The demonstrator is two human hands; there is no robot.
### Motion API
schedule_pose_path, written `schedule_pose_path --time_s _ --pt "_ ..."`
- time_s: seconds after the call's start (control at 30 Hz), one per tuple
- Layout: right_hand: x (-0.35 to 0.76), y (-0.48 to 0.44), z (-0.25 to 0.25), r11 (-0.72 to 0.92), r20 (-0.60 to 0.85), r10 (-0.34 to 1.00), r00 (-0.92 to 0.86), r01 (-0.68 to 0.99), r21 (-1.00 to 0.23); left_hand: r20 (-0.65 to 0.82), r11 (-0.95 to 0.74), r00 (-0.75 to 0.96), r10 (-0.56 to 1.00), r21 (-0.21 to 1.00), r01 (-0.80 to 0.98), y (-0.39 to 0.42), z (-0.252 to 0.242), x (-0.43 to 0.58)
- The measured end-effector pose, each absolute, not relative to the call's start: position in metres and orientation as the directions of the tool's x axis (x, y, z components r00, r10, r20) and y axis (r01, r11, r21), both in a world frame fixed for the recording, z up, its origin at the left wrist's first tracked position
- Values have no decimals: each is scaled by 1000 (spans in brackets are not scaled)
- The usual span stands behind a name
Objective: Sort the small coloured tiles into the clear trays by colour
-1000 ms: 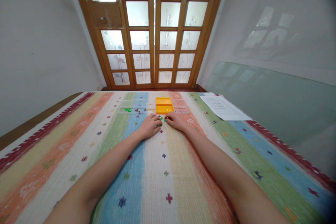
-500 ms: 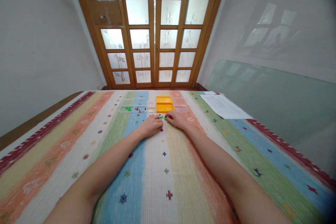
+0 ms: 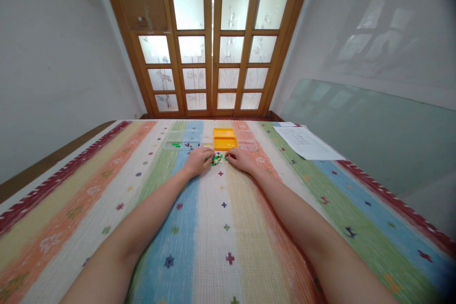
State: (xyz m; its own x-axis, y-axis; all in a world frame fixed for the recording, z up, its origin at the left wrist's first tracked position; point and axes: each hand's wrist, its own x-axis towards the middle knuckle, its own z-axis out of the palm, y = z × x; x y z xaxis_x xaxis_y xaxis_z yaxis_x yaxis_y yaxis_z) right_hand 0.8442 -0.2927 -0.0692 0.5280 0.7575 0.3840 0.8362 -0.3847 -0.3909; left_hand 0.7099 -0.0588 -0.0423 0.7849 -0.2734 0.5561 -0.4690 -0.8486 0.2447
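Note:
Between my hands lies a small pile of tiny mixed pieces (image 3: 217,159), mostly green with some white, yellow and dark ones. My left hand (image 3: 198,161) rests at the pile's left side, palm down, fingers bent together with the tips at its edge. Whether a piece is in those fingers is too small to make out. On the other side, my right hand (image 3: 241,159) is closed in a pinch. A tiny green piece shows at its fingertips. Just behind the hands stands an open yellow box (image 3: 225,137) with a few small bits inside.
Clear plastic trays (image 3: 167,147) flank the yellow box, the left one holding green, dark red and yellow pieces. A printed paper sheet (image 3: 308,143) lies at the back right. A striped tablecloth (image 3: 213,237) covers the table. Beyond are wooden doors (image 3: 213,47) with glass panes.
My left hand has drawn back to the left, uncovering the pile of pieces. My right hand stays almost in place beside it. The view has shifted slightly.

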Motion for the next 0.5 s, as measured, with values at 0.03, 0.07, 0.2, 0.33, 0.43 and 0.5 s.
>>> schedule_pose_path --time_s 0.03,0.07,0.2,0.33,0.43,0.5 --pt "844 -293 -69 -389 382 757 531 835 -389 580 -860 793 -186 294 -417 -52 -43 711" --pt "844 -293 -69 -391 379 758 531 835 -388 600 -866 795 -89 348 -360 -44 -44 713" --pt "842 -294 -65 -396 364 763 533 832 -388 627 -810 714 312 568 -145 -8 -44 719" --pt "841 -294 -63 -404 356 763 540 828 -390 504 -638 576 643 769 40 28 -45 720" --pt "841 -294 -64 -400 363 765 532 834 -379 353 -487 520 778 861 145 47 -48 718" --pt "842 -294 -64 -400 367 765 529 837 -374 318 -467 532 785 868 171 54 -50 716"
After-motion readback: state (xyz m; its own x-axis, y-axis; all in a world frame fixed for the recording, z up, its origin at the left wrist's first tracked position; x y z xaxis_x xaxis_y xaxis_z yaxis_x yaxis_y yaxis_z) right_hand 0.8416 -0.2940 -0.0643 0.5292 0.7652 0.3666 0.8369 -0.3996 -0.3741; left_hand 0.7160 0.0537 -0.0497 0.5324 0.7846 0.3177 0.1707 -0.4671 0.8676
